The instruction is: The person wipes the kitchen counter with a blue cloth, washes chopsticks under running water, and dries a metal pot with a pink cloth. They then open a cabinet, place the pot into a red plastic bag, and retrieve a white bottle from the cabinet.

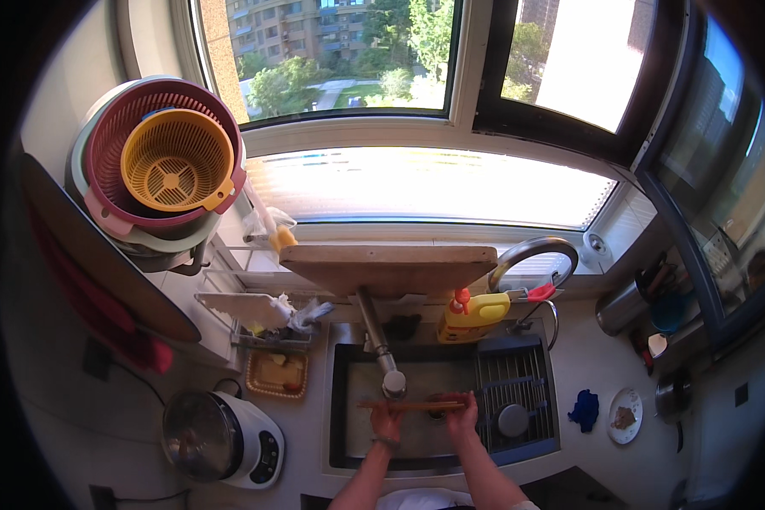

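Note:
A pair or small bundle of wooden chopsticks (421, 405) lies level across the sink (364, 440), just in front of the faucet head (394, 384). My left hand (387, 422) grips it towards the left end. My right hand (463, 418) is closed round its right end. Both hands are above the basin, and whether water runs from the faucet is too small to tell. Behind my right hand, the sink drain (437, 413) shows in part. A roll-up drying rack (516, 370) covers the sink's right side, with a round grey lid-like object (512, 420) on it.
A yellow detergent jug (475, 319) and a wooden cutting board (389, 271) stand behind the sink. A white kitchen appliance (255, 440) and a basket tray (276, 375) are left. Right lie a blue cloth (584, 410) and a plate (635, 433) holding brown food.

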Tool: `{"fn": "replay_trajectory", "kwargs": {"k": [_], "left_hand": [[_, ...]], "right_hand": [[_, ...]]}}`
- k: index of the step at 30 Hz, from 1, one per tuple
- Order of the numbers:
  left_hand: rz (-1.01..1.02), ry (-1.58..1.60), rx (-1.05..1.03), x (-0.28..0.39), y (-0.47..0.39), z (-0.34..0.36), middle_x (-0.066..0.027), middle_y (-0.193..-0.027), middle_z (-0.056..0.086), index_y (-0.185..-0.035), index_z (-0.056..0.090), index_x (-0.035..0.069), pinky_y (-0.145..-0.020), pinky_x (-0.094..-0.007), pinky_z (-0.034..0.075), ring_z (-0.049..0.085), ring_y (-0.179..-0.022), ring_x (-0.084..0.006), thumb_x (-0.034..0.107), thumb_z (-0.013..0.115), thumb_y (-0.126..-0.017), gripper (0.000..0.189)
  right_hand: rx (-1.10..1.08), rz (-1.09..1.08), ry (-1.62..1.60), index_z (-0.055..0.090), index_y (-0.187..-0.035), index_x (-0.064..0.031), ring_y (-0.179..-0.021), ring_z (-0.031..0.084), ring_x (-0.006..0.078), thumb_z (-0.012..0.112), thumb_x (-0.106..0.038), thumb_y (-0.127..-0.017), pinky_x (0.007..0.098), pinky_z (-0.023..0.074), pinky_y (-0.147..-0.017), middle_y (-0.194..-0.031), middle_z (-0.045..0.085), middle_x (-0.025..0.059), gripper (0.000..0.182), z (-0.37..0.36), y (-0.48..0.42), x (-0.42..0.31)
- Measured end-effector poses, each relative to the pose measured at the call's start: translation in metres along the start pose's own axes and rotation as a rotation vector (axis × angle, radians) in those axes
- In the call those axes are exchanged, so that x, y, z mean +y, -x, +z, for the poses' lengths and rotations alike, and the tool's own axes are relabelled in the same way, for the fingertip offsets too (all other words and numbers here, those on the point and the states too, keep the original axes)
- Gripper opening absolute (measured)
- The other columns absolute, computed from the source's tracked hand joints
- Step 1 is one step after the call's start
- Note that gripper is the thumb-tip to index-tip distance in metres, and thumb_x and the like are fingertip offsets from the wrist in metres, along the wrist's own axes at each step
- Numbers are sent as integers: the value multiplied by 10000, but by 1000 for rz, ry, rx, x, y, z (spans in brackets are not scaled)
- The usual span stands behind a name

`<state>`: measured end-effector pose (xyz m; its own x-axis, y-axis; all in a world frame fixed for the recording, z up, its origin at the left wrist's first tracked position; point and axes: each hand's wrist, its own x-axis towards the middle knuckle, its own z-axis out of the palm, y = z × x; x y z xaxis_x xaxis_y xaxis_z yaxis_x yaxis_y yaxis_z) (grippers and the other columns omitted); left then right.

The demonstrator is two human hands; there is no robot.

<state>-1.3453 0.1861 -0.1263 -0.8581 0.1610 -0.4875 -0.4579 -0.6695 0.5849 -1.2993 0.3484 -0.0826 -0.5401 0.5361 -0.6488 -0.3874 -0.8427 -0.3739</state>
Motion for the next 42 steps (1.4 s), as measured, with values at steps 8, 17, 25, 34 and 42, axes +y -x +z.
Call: {"fn": "replay_trajectory", "kwargs": {"k": [8,17,25,34,42], "left_hand": [[-176,-25,154,-20,-26,16,-153,-891,644,-981,556,5,-752,-391,514,632,-856,-260,320,338,-966,384],[-29,-947,164,-77,-95,-34,-117,-754,591,-887,541,51,-611,-374,499,590,-671,-262,201,492,-851,162],[116,-580,32,-14,-49,32,-66,-991,600,-1115,517,62,-746,-363,511,595,-868,-228,279,665,-795,414],[6,-481,-342,37,-35,-14,-70,-1015,635,-1097,550,27,-777,-314,530,625,-932,-184,75,633,-799,313],[365,-1278,-586,68,-9,37,-109,-854,673,-1012,618,58,-810,-372,494,639,-899,-249,195,561,-846,223]], "right_hand": [[-441,-653,1627,588,-905,-62,-719,606,216,516,-234,-906,349,485,-575,-806,626,117,187,12,46,-17],[-746,-668,2398,502,-1036,-100,-744,622,375,528,-240,-869,472,496,-613,-745,599,175,219,21,83,-15],[-581,227,1535,610,-899,-61,-513,512,107,458,-382,-948,282,374,-440,-622,544,3,359,-35,65,-32],[-658,154,2022,662,-864,-48,-588,523,100,503,-392,-922,272,424,-542,-640,570,-5,383,11,50,-48],[-1005,6,1823,591,-1054,-34,-810,602,161,510,-264,-917,311,480,-729,-883,644,116,279,39,23,18]]}}
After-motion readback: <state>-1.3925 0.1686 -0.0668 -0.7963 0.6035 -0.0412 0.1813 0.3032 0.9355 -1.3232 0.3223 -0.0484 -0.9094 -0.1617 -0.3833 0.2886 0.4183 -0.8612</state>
